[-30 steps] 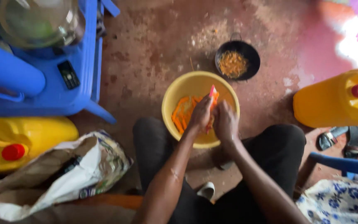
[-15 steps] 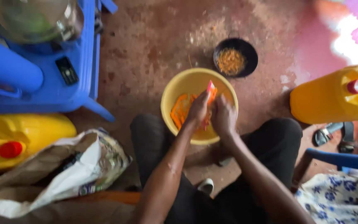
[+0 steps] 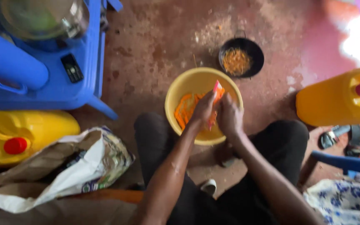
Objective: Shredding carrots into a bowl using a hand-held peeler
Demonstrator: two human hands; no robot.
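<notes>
A yellow bowl (image 3: pixel 180 89) sits on the reddish floor between my knees, holding orange carrot strips (image 3: pixel 183 110). Both hands work over its right half. My left hand (image 3: pixel 203 111) grips a carrot (image 3: pixel 219 94) with a pinkish tool end (image 3: pixel 216 86) sticking up above the fingers. My right hand (image 3: pixel 230 118) is pressed against the same carrot from the right. Which hand holds the tool I cannot tell.
A small black pan (image 3: pixel 255 56) with orange shreds lies beyond the bowl. Yellow jerrycans with red caps lie at the left (image 3: pixel 42 127) and right (image 3: pixel 334 102). A blue plastic stool (image 3: pixel 55 89) carries a jug and a lidded pot. A paper sack (image 3: pixel 63 175) lies near my left leg.
The hands have stayed over the bowl with small motions on the carrot. The view has shifted slightly.
</notes>
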